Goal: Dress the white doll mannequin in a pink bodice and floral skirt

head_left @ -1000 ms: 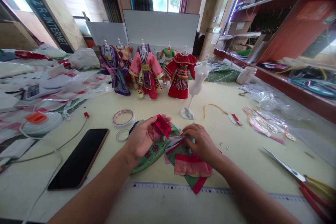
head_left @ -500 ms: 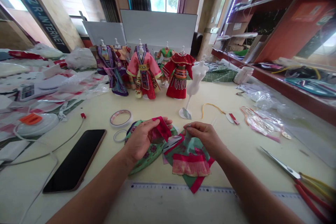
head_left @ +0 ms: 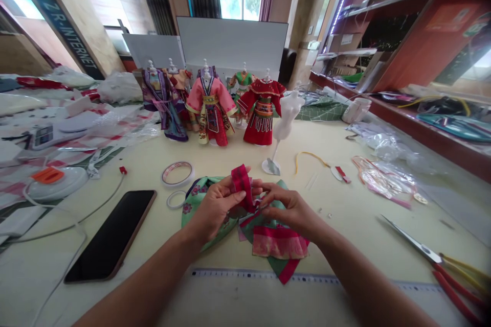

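Note:
My left hand (head_left: 220, 205) pinches a dark red fabric band (head_left: 241, 184), which stands up between thumb and fingers. Close on its right, my right hand (head_left: 286, 207) has its fingers bent together at the band's lower edge; whether a small item is between the fingertips is hidden. Beneath my left hand lies green floral cloth (head_left: 192, 209). Below my right hand rests a green piece with a pink and red border (head_left: 280, 242). A ruler (head_left: 264, 276) lies along the near side of the cloth.
Phone (head_left: 111, 235) and tape rolls (head_left: 177, 173) lie left. Scissors (head_left: 425, 253) are at right, with tiny bits (head_left: 329, 215) nearer the hands. Behind stand a bare white mannequin (head_left: 287, 115) and several dressed ones (head_left: 211, 104). Plastic bags (head_left: 387, 143) lie far right.
My right hand has moved left and down to meet the band. The band is turned more upright in my left hand. The tiny bits on the table now show.

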`<action>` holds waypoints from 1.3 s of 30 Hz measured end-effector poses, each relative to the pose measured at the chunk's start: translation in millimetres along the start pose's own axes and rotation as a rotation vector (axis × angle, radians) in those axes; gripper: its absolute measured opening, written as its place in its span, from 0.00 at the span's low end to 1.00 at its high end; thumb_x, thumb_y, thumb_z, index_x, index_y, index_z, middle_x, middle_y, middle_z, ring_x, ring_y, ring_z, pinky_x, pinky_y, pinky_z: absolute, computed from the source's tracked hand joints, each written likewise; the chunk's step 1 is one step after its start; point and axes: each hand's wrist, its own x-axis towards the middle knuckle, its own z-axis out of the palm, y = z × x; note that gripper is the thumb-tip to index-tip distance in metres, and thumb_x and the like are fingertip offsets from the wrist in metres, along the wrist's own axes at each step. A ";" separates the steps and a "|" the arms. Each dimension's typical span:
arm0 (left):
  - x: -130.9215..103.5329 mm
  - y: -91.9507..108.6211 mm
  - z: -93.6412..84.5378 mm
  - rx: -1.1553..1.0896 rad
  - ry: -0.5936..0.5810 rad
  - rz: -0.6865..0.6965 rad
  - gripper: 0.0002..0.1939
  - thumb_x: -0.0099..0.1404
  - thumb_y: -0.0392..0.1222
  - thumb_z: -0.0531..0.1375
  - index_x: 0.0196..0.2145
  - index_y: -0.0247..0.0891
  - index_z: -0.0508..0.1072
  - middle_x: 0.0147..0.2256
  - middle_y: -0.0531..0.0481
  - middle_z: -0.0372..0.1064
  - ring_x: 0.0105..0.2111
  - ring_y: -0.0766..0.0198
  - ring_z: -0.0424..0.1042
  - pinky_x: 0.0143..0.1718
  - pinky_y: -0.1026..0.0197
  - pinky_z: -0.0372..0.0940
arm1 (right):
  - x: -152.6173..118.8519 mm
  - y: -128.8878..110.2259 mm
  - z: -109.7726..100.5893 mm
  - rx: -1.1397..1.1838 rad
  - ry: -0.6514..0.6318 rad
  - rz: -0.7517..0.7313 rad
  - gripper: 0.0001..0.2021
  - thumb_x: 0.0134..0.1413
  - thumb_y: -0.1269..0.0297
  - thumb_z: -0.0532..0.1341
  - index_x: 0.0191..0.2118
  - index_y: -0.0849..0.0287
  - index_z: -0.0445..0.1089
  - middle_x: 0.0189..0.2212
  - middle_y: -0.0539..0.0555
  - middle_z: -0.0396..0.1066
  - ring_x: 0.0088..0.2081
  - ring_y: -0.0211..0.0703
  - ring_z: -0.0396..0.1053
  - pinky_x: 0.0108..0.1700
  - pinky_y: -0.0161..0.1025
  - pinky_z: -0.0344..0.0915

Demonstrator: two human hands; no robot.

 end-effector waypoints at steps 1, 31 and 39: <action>-0.3 0.2 -0.2 -0.039 -0.005 -0.009 0.26 0.58 0.35 0.62 0.54 0.45 0.66 0.47 0.45 0.73 0.45 0.55 0.73 0.43 0.54 0.69 | -0.2 0.7 2.6 -0.009 -0.025 -0.013 0.01 0.50 0.68 0.64 0.31 0.55 0.74 0.53 0.52 0.65 0.54 0.47 0.61 0.55 0.44 0.59; 10.7 10.2 -15.1 -0.144 0.261 0.126 0.25 0.60 0.29 0.57 0.55 0.40 0.64 0.47 0.42 0.72 0.44 0.56 0.74 0.42 0.55 0.70 | -6.9 -18.4 -28.0 -0.007 -0.095 0.205 0.03 0.53 0.68 0.60 0.31 0.60 0.68 0.24 0.48 0.67 0.26 0.33 0.63 0.28 0.31 0.59; 14.8 19.0 -22.1 -0.135 0.459 0.184 0.28 0.58 0.25 0.55 0.56 0.34 0.62 0.37 0.41 0.75 0.36 0.59 0.77 0.36 0.61 0.71 | -4.6 -9.5 -47.1 -0.350 -0.252 0.321 0.04 0.51 0.71 0.56 0.27 0.60 0.65 0.22 0.46 0.64 0.25 0.34 0.60 0.27 0.32 0.56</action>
